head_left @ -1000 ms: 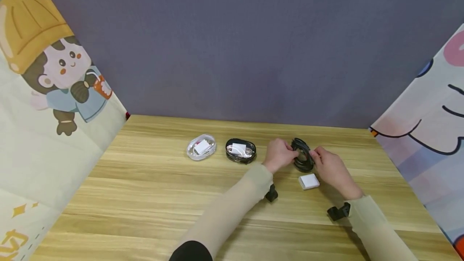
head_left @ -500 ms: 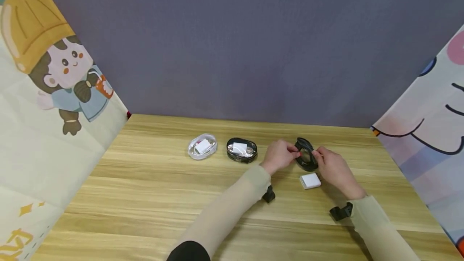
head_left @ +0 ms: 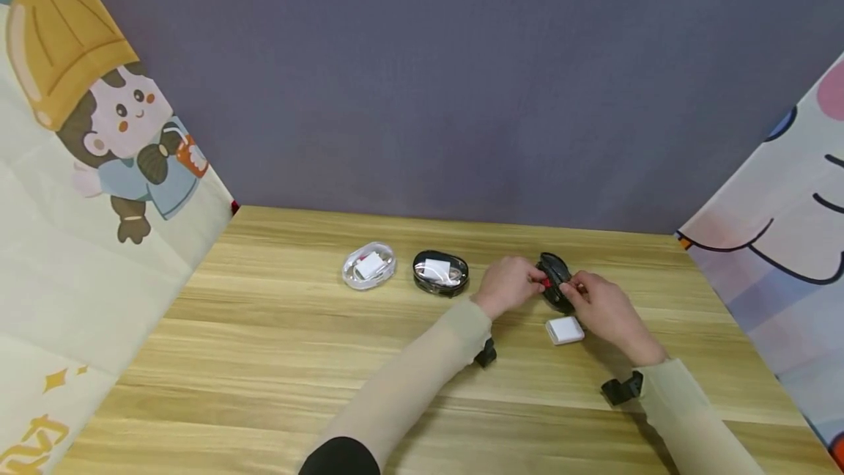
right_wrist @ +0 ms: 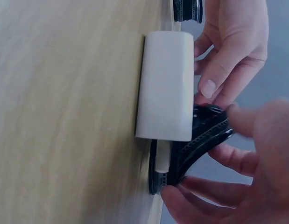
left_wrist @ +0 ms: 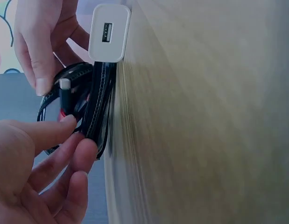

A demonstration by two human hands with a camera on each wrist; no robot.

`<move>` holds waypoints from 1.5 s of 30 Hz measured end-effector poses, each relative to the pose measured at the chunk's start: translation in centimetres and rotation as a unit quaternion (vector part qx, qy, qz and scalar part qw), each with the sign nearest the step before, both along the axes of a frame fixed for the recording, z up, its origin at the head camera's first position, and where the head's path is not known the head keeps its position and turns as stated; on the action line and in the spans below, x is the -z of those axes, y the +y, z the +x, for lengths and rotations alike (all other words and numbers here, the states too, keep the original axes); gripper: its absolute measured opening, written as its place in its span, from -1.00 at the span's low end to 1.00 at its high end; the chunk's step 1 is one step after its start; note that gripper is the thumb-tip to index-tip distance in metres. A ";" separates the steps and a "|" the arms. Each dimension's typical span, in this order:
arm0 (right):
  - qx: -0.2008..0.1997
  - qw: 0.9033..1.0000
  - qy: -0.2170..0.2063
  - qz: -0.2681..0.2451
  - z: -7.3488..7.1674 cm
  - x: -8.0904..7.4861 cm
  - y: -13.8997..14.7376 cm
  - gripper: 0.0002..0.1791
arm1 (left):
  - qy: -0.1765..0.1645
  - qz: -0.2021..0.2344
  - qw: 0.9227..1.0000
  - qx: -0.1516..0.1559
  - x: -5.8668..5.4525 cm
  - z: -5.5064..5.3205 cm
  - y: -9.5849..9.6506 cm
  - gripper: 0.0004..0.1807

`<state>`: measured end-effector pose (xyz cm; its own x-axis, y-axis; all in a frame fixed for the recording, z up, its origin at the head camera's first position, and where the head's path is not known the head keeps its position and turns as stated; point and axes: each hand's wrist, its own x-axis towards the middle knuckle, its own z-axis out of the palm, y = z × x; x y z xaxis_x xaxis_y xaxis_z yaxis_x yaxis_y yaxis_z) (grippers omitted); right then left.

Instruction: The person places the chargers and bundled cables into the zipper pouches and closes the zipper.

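Note:
A black oval zip case [head_left: 555, 292] with a stitched zip edge lies between both hands towards the right of the table. My left hand [head_left: 506, 286] grips its left rim, thumb beside a cable plug [left_wrist: 65, 91] with a silver tip and a red part, inside the case. Thumb and fingers of my right hand [head_left: 603, 310] pinch the black zip strip, which slants across the case in the right wrist view. In front of the case stands a white charger [head_left: 564, 330], its USB port facing the left wrist camera.
Left of the hands lie a second black oval case [head_left: 440, 286] and a white oval case [head_left: 357, 281], each with a white charger under a clear cover. A grey panel [head_left: 422, 94] rises behind the wooden table [head_left: 277, 358].
The zip strip has swung across the case's opening, so the ring looks narrower. My right fingertips have shifted slightly left with it. My left hand stays nearly in place and the charger stands still.

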<state>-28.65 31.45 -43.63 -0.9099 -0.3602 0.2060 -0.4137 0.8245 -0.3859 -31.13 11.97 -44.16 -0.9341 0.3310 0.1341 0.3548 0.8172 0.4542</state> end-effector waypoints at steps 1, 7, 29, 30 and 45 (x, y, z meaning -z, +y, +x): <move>-0.001 1.000 -0.003 0.001 0.0 0.0 0.0 -0.69 | 0.002 -0.009 1.000 0.006 0.0 0.0 0.0 -0.71; 0.010 1.000 -0.014 -0.013 -0.1 0.1 0.3 -0.69 | 0.014 -0.039 0.999 0.026 0.0 0.0 -0.1 -0.71; 0.027 0.998 -0.016 -0.058 -0.8 -0.4 1.4 -0.83 | 0.034 -0.106 0.983 0.143 -0.4 -0.4 -0.4 -0.72; 0.026 0.998 -0.016 -0.060 -0.8 -0.4 1.4 -0.82 | 0.034 -0.109 0.983 0.146 -0.5 -0.4 -0.4 -0.71; 0.030 0.997 -0.036 -0.066 -0.6 -0.6 1.7 -0.73 | -0.008 -0.177 0.972 0.154 -0.3 -0.2 0.0 -0.68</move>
<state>-29.28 33.14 -42.98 -0.9428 -0.2797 0.1814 -0.3333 0.7869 -0.5193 -31.31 11.94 -43.86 -0.7847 0.6177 -0.0520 0.6023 0.7797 0.1714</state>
